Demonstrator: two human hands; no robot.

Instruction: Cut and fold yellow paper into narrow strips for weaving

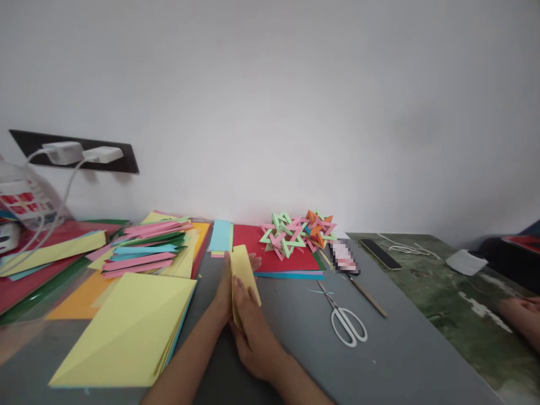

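Observation:
A folded strip of yellow paper (242, 263) stands tilted between my two hands above the grey table. My left hand (224, 289) is on its left side, partly hidden behind the paper, with some fingertips showing past its right edge. Against the near face my right hand (250, 315) presses with its fingers close together. To the left lies a stack of yellow paper sheets (126, 326). White-handled scissors (343, 320) rest to the right of my hands, blades pointing away. Behind the hands is a red sheet (247, 236).
Folded paper star shapes (287, 233) stand near the wall. Colored paper strips (147, 247) are piled at the left. A brown stick-like tool (367, 295) and a dark phone (379, 253) lie right. Another person's hand (523, 315) is at the right edge. Chargers (67, 152) fill a wall socket.

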